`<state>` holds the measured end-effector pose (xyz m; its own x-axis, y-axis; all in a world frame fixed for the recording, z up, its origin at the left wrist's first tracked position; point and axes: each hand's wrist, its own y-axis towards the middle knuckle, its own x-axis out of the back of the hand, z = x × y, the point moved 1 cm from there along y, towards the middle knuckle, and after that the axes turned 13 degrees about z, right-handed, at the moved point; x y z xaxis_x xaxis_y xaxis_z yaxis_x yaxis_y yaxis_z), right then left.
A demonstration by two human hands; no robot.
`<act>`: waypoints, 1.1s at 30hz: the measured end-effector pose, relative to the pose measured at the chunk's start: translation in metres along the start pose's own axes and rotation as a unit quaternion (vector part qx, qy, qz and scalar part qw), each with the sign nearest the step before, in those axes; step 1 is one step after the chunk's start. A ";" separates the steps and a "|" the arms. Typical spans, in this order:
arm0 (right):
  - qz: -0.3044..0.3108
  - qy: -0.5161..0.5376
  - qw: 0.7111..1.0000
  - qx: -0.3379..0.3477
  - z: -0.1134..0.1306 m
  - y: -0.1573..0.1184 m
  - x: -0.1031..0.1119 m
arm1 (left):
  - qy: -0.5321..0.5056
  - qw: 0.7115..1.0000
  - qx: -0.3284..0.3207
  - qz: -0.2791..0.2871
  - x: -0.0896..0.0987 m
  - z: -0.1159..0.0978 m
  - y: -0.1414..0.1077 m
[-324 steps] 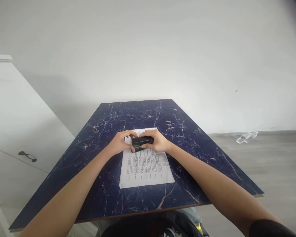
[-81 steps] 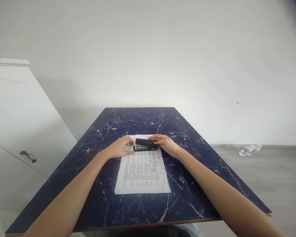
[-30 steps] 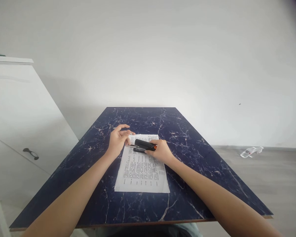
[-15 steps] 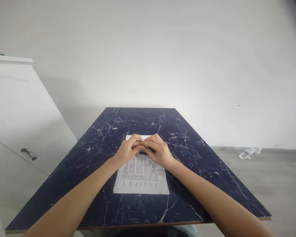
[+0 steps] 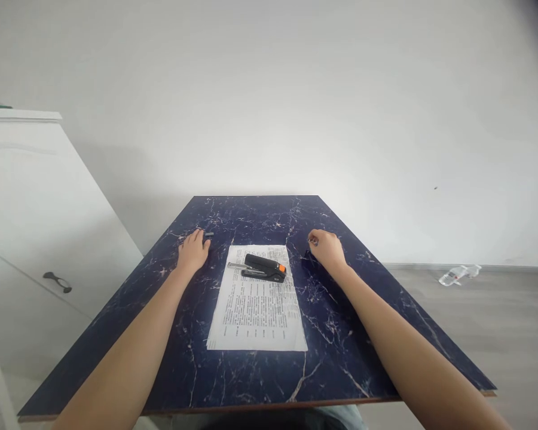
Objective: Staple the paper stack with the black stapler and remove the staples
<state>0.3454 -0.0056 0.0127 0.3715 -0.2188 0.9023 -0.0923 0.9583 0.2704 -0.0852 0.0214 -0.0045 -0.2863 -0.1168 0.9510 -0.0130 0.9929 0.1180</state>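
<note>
A black stapler point(image 5: 264, 268) with an orange patch lies opened up on the printed sheets of paper point(image 5: 257, 322), its metal rail sticking out to the left. Left of the paper, my left hand point(image 5: 192, 251) rests palm down with its fingers stretched out. Beside its fingertips lies a small grey strip point(image 5: 209, 235) that looks like a row of staples. My right hand point(image 5: 327, 248) is closed to the right of the paper, just over the table. A small shiny bit shows at its fingers, too little to name.
The dark blue marbled table point(image 5: 251, 379) ends at a white wall at the back. A white cabinet point(image 5: 49, 197) with a dark handle stands on the left. On the floor at the right lies a crumpled clear plastic piece point(image 5: 458, 275).
Both hands have parted from the stapler, leaving it opened on the paper. My left hand moved left to the small grey strip; my right hand moved right and is closed.
</note>
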 end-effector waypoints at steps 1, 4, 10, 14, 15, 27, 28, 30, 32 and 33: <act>0.000 -0.017 1.000 -0.019 -0.005 0.002 -0.001 | 0.012 1.000 -0.004 0.028 -0.005 0.002 0.002; 0.012 -0.044 0.998 -0.044 -0.012 0.004 -0.005 | 0.034 0.996 -0.029 0.078 -0.014 0.003 0.004; 0.039 -0.049 0.997 -0.045 -0.015 0.007 -0.015 | 0.039 0.997 -0.053 0.031 -0.007 -0.001 0.002; 0.049 -0.050 0.997 -0.033 -0.016 0.008 -0.018 | 0.031 0.996 -0.082 0.005 0.002 -0.008 -0.003; 0.048 -0.050 0.997 -0.031 -0.016 0.008 -0.018 | 0.028 0.996 -0.081 0.003 0.004 -0.010 -0.004; -0.022 -0.019 0.998 0.063 0.016 0.001 -0.015 | -0.098 0.990 -0.097 -0.028 0.000 -0.015 -0.004; -0.022 -0.014 0.997 0.068 0.019 0.000 -0.015 | -0.141 0.985 -0.100 -0.028 0.000 -0.018 -0.005; -0.024 -0.002 0.997 0.078 0.024 -0.003 -0.017 | -0.280 0.955 -0.095 -0.005 -0.001 -0.028 -0.010; -0.026 0.014 0.995 0.091 0.029 -0.005 -0.018 | -0.440 0.893 -0.081 0.040 -0.002 -0.039 -0.016; -0.027 0.023 0.995 0.098 0.032 -0.007 -0.018 | -0.512 0.854 -0.072 0.063 -0.002 -0.045 -0.019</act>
<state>0.3100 -0.0139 0.0052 0.4231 -0.2560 0.8692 -0.2477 0.8901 0.3827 -0.0412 0.0014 0.0045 -0.9650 0.1429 0.2198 0.1755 0.9749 0.1368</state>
